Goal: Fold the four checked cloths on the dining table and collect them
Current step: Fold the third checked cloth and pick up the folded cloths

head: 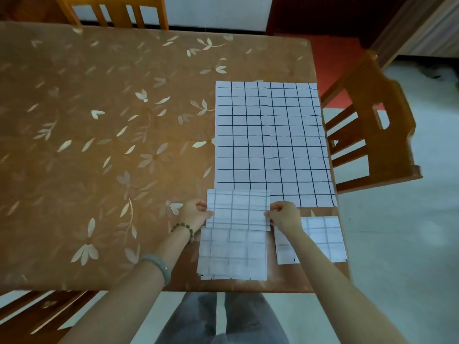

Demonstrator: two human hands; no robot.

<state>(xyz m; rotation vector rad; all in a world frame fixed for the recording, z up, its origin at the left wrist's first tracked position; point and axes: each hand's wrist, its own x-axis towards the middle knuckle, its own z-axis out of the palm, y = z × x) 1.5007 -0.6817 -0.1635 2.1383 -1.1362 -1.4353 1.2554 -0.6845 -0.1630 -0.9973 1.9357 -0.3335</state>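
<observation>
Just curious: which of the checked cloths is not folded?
The big cloth spread flat at the far right; the other three are small folded squares nearer the person.

Matt checked cloths (270, 142) on glossy floral table cover (99, 145)

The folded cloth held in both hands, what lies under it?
The held cloth covers the near left corner of the unfolded cloth, and its near edge overlaps another folded cloth. Whatever lies under its middle is hidden.
</observation>
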